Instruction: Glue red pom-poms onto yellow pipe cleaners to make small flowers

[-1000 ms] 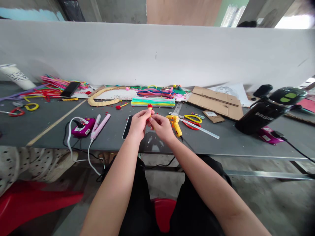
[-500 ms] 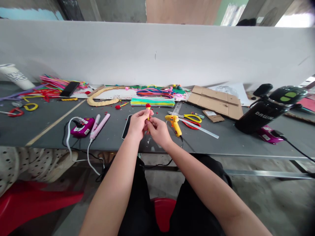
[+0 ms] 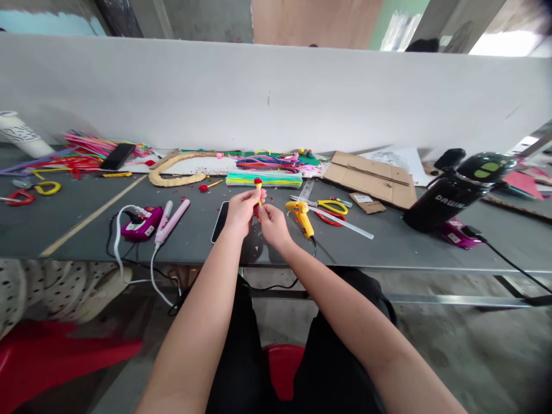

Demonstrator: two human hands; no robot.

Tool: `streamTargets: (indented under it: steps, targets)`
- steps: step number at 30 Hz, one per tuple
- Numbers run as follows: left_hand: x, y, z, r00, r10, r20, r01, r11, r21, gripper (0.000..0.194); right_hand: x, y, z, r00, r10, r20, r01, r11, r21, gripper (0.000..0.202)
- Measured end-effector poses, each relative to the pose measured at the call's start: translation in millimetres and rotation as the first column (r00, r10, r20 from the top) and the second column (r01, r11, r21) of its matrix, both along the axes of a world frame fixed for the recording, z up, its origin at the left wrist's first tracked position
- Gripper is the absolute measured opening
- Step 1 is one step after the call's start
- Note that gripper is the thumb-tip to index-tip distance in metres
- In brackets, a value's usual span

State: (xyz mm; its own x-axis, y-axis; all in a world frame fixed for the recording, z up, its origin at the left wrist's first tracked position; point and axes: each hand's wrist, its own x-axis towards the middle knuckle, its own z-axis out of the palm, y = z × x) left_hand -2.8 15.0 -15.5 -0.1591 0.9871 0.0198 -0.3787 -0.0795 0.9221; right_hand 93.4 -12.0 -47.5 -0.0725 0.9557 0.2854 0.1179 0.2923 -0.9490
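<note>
A small yellow stick with a red tip (image 3: 257, 181) stands upright between my two hands. My left hand (image 3: 241, 211) pinches it just below the red tip. My right hand (image 3: 273, 224) is closed round its lower part, close beside the left fingers. A phone (image 3: 220, 222) lies partly behind my left hand. To the right of my hands lies a yellow glue gun (image 3: 302, 217) with a clear glue stick (image 3: 345, 223) reaching out of its back. Another red-tipped yellow piece (image 3: 209, 186) rests on the table.
Scissors (image 3: 334, 207), cardboard (image 3: 370, 177) and a black bottle (image 3: 452, 192) are to the right. Bundled pipe cleaners (image 3: 264, 180) lie behind my hands. A pink straightener (image 3: 172, 221), a purple power socket (image 3: 143, 223) and cables are on the left.
The view has shifted slightly to the right. My fingers have moved a little around the yellow stick, and its red tip looks rounder. Both hands still hold it.
</note>
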Motion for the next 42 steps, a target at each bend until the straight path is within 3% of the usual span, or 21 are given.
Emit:
streamTargets:
  steps: [5,9,12,15,17,21,23,30,36,42]
  targets:
    - [2.4,-1.5,0.6,1.000,-0.010,0.006,0.010,1.000,0.000,0.035,1.0,-0.3,0.9,0.996,0.036,-0.081,-0.038,0.999,-0.031,0.033]
    - [0.7,0.4,1.0,0.999,0.046,0.005,-0.046,0.999,-0.001,0.030,1.7,-7.3,-0.5,0.989,0.117,-0.095,-0.121,0.992,-0.040,0.038]
    - [-4.5,1.6,1.4,0.990,0.138,-0.021,-0.138,0.990,-0.002,0.028,4.8,-9.0,-1.7,0.982,0.177,0.067,-0.178,0.984,0.016,0.036]
    - [-10.4,2.1,2.4,0.980,0.195,-0.031,-0.194,0.980,0.035,0.029,8.6,-5.8,0.3,0.948,0.128,0.293,-0.155,0.986,0.069,0.033]
    - [-12.3,2.8,4.0,0.980,0.199,-0.013,-0.198,0.979,0.047,0.029,9.2,-2.4,4.3,0.880,0.084,0.467,-0.137,0.987,0.080,0.033]
    - [-11.5,5.9,10.3,0.975,0.223,0.005,-0.223,0.973,0.053,0.023,4.0,7.4,15.0,0.520,0.029,0.854,-0.213,0.972,0.096,0.032]
    - [-10.8,7.7,13.5,0.970,0.242,0.005,-0.241,0.968,0.073,0.021,0.7,15.7,19.0,0.419,0.014,0.908,-0.211,0.974,0.082,0.033]
    - [-10.2,7.9,17.0,0.987,0.155,0.049,-0.160,0.982,0.104,0.017,7.5,45.3,28.7,0.314,-0.042,0.948,-0.051,0.997,0.061,0.036]
    - [-4.9,10.6,16.6,0.992,0.118,0.036,-0.122,0.987,0.104,0.013,7.3,46.9,38.6,0.267,-0.086,0.960,-0.051,0.993,0.103,0.038]
    - [0.6,11.7,17.0,0.995,0.100,0.003,-0.100,0.991,0.084,0.012,-0.2,45.8,35.2,0.257,-0.098,0.962,-0.086,0.989,0.124,0.040]
